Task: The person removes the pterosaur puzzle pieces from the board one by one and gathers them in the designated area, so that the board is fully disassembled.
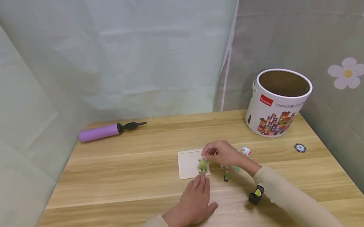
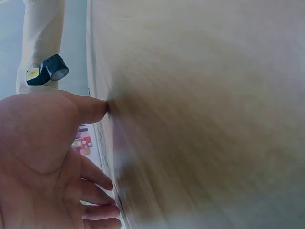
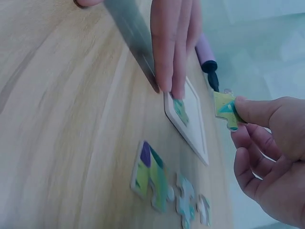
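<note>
My right hand [image 1: 224, 154] pinches a yellow-green jigsaw piece [image 3: 223, 106] between thumb and fingers, above the right side of a pale, shallow puzzle tray [image 1: 187, 163]. Inside the tray, at its lower right corner, lies a green jigsaw piece [image 3: 180, 112]. The fingertips of my left hand [image 1: 194, 204] rest on that piece with straight fingers, and its thumb points out to the right along the table. Right of the tray lie loose jigsaw pieces [image 3: 148, 174], one green with purple and others pale blue; in the head view my right hand and wrist partly cover them.
A white bucket [image 1: 255, 119] printed with toy blocks stands at the back right, its top uncovered. In front of it lies a dark round chip [image 1: 300, 147]. A purple hand pump [image 1: 101, 133] lies at the back left. Curtains [image 1: 159, 47] close in the wooden table [image 1: 114, 176].
</note>
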Demonstrator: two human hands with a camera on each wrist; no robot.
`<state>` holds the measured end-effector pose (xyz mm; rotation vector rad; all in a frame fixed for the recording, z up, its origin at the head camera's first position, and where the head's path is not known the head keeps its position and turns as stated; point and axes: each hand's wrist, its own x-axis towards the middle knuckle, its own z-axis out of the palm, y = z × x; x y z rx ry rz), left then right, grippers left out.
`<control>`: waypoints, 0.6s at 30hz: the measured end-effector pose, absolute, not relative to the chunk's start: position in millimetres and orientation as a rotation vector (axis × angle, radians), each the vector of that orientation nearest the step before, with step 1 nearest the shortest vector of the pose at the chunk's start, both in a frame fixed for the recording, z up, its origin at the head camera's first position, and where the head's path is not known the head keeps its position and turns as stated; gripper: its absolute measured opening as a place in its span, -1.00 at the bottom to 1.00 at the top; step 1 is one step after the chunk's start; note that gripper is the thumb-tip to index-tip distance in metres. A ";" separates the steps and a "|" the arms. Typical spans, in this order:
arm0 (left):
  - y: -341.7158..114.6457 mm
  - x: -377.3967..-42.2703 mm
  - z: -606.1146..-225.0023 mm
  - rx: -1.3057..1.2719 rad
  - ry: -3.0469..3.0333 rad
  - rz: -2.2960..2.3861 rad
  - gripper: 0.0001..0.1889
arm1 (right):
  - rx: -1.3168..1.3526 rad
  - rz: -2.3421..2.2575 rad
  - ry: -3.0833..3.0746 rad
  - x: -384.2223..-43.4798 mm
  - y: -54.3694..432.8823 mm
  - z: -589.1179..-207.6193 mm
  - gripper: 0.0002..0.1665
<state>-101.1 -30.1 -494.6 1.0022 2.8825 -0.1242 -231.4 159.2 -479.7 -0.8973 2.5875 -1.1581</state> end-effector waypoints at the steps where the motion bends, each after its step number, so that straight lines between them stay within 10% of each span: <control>1: -30.6 -101.1 -494.9 1.002 2.885 -0.125 -0.15 | -0.890 -1.161 2.593 -230.9 162.7 -479.2 -0.93; 18: -80.8 -128.7 -497.0 1.035 2.883 0.001 -0.16 | -0.817 -1.164 2.672 -209.3 219.8 -482.9 -0.92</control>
